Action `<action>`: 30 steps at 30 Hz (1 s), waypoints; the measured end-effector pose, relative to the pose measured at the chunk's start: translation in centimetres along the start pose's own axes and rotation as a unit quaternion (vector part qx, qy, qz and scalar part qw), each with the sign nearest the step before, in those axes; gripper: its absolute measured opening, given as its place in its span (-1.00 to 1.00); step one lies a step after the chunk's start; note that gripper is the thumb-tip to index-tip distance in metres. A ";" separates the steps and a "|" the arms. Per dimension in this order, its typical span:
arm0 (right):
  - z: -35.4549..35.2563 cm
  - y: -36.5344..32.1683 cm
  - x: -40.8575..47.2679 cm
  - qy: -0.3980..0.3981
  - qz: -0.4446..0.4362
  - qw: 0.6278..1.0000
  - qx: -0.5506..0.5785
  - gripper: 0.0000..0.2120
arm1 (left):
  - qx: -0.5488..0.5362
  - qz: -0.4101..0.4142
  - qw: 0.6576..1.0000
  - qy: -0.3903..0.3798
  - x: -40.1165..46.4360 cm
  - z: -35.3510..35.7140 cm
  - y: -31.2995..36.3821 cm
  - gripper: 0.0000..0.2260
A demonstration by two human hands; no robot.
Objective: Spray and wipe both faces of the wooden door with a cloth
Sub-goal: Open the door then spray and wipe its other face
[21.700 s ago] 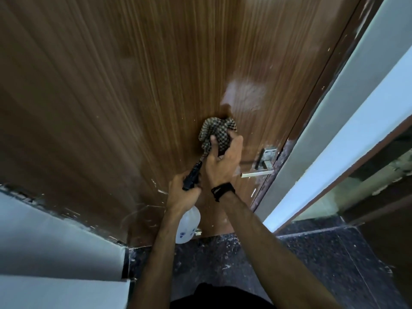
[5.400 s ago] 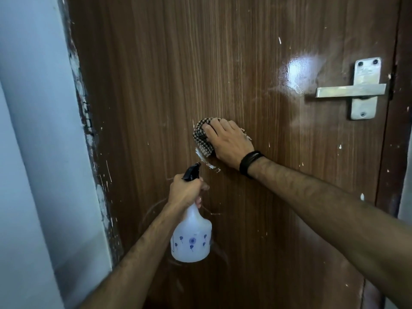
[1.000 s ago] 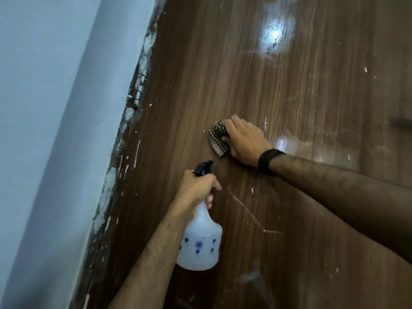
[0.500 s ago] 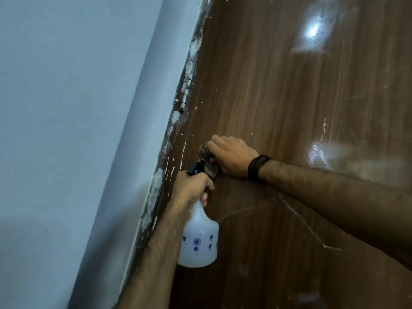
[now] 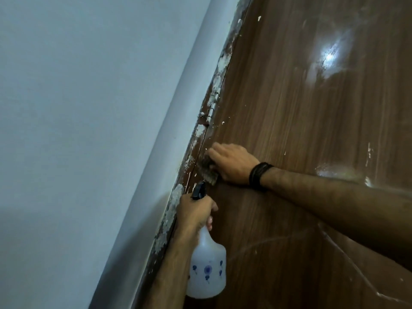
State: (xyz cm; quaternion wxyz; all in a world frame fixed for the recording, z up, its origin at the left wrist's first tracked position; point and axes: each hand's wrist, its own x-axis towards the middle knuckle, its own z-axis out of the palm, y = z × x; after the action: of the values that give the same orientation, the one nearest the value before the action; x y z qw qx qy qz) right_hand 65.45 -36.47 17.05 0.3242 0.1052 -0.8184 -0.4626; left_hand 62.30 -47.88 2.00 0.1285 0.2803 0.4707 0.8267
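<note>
1. The brown wooden door fills the right side of the view, its glossy veneer running in fine straight grain, flecked with white paint specks and crossed by pale curved streaks lower down; a bright glare patch sits near its upper right.
2. The right hand lies flat on the door close to the hinge edge, fingers together and extended, pressing a dark checked cloth against the wood; only a crumpled, blurred bit of the cloth shows below the fingers.
3. A black banded strap circles the right wrist.
4. The left hand has its fingers curled around the neck of a translucent white plastic spray bottle with a rounded body, small blue flower prints and a black nozzle, held just below the cloth.
5. A small metal hinge sits on the chipped, plaster-smeared door frame edge, beside a smooth pale grey wall.
6. Compared with half a second ago, the right hand and cloth have slid further left, nearer the frame edge, and the view has tilted so that more wall shows.
7. Five seconds ago the cloth was near the middle of the door, with the lever handle in view.
</note>
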 end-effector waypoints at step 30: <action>3.9 -5.3 1.6 0.045 0.052 0.998 0.012 -0.75 | 0.106 -0.053 0.993 0.014 0.4 -5.8 -4.7 -0.90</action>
State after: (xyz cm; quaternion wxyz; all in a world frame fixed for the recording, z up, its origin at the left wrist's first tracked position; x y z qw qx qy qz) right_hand 61.12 -37.45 11.97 0.3832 0.0875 -0.8127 -0.4301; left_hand 58.32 -49.30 -4.12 0.1349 0.2561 0.5717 0.7677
